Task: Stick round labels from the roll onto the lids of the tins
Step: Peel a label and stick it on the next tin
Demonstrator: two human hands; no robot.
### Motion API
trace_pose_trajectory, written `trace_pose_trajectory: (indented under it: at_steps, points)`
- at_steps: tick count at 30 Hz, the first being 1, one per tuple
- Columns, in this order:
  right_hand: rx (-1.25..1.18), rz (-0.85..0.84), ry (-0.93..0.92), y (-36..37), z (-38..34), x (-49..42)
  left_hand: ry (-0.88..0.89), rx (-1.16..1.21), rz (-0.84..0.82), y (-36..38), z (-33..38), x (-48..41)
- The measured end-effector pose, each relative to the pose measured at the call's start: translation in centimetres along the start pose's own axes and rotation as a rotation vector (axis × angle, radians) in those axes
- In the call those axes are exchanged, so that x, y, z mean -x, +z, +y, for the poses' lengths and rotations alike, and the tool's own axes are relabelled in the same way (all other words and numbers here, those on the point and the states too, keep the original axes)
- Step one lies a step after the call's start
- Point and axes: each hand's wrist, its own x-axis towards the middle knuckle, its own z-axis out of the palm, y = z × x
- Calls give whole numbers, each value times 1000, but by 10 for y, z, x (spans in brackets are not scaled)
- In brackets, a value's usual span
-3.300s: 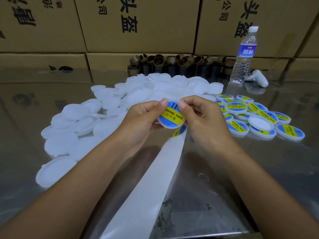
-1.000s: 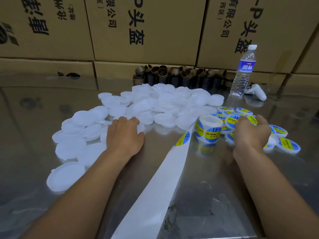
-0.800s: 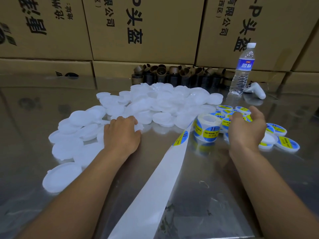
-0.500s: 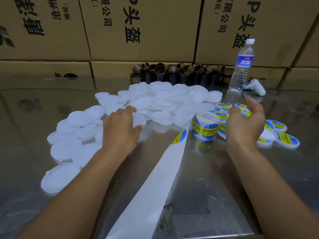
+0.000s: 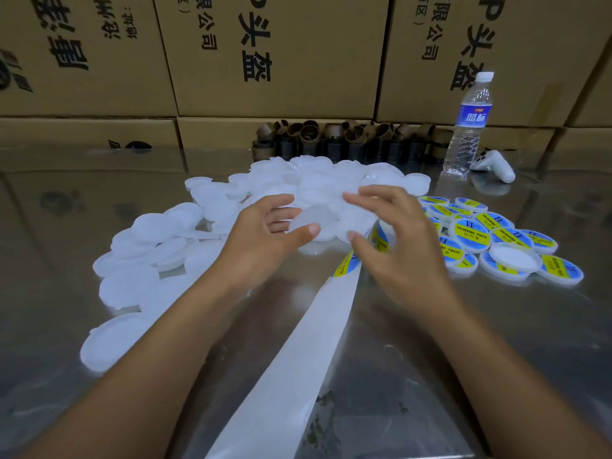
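White plastic, a bare lid [image 5: 314,219] sat pinched between thumb and fingertips of the left hand [image 5: 261,241] (ready for a label, I'd judge); the right hand [image 5: 397,246] hung with fingers spread, empty, just over the label roll [image 5: 381,239], probably reaching to peel.

This is a packing workshop or stockroom, not a home; brown cardboard cartons [image 5: 275,54] printed with large black characters stand stacked in a wall right behind the desk [image 5: 496,326], whose bare metal top shines like a mirror; goods lie on it in bulk, a heap of plain white lids [image 5: 149,226] on the left, a cluster of labelled lids [image 5: 470,233] on the right; empty brown roll cores [image 5: 331,140] line the cartons' foot; a long white backing strip [image 5: 298,352] trails to the near edge.
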Motion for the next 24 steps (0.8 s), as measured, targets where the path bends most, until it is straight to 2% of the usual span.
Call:
trace_pose_trajectory:
  at_steps: [2,6,9,15,21,24]
  points:
    - [45,-79,-38,5,-1,2,-12,39,-46,2,0,1]
    - [-14,-126,28,8,-3,1,21,67,-87,2,1,2]
    - [-66,-119,68,6,-2,2,71,36,-100,3,1,3]
    - [-8,-78,19,4,-2,0,121,-6,-138,2,-1,2]
    - [63,57,-156,6,-6,0,53,188,-211,-1,0,2]
    - [141,153,-262,7,-6,-1,-38,394,-224,3,1,2]
